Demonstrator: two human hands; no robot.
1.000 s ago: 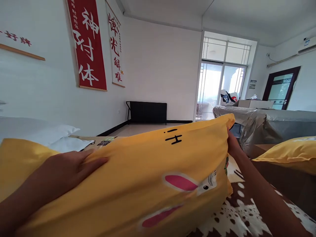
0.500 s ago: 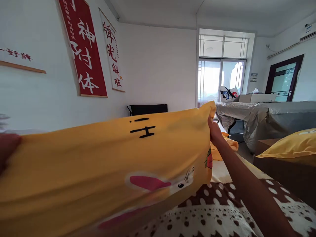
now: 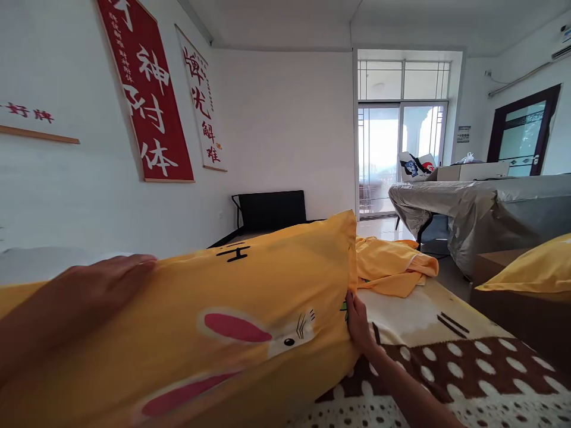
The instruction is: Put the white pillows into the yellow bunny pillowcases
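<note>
Item: yellow pillow (image 3: 187, 333), rabbit-printed, filling the lower left of the frame to just past centre, patterned blanket (image 3: 446, 374) at lower right.
Grip, your right hand (image 3: 359, 327): closed on the pillow's right-hand edge, below centre.
Grip, your left hand (image 3: 100, 285): laid over its upper side, lower left; whether the fingers pinch cloth, you cannot tell.
Risks: the left end could slip if that hand merely presses; the pillow could twist, your right hand holding one spot only.
Orientation: long axis runs left to right, rising slightly rightward; rabbit's ears point left.
</note>
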